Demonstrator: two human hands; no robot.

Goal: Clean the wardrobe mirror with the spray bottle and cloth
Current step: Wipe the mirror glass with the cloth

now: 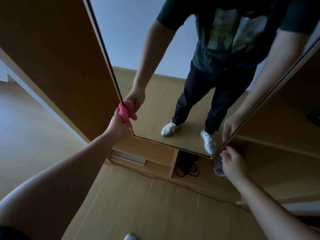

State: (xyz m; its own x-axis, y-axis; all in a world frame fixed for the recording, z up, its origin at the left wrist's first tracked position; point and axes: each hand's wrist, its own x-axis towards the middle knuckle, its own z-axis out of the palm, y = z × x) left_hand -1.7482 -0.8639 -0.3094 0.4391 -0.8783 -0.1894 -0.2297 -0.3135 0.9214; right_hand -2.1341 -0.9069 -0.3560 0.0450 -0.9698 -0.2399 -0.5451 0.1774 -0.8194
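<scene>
**Hands at the two lower corners of the mirror**

Left arm reaches long and nearly straight, up and forward from the lower left of the view. The left hand [119, 121] is at the left edge of the mirror [155, 104], just above its lower-left corner. Its grip is clamped tight on a bunched pink cloth [127, 110]. The fingers are wrapped round the wad, with a tail of cloth hanging below the fist. The cloth presses against the glass right at the frame, and its reflection meets it there.

The right arm comes in from the lower right, bent less far forward. The right hand [232, 164] sits at the lower-right corner of the mirror, knuckles toward the camera. Its fingers are curled at the frame's edge, so this grip is closed on the mirror's border. The reflection shows fingertips lying over that same edge.

Something grey [218, 166] shows just left of and under the right hand; what it is cannot be told.

The mirror is set in a wooden wardrobe [60, 58]. An open compartment below the glass holds a coiled black cable [187, 168]. The wooden floor [138, 205] lies beneath.
</scene>
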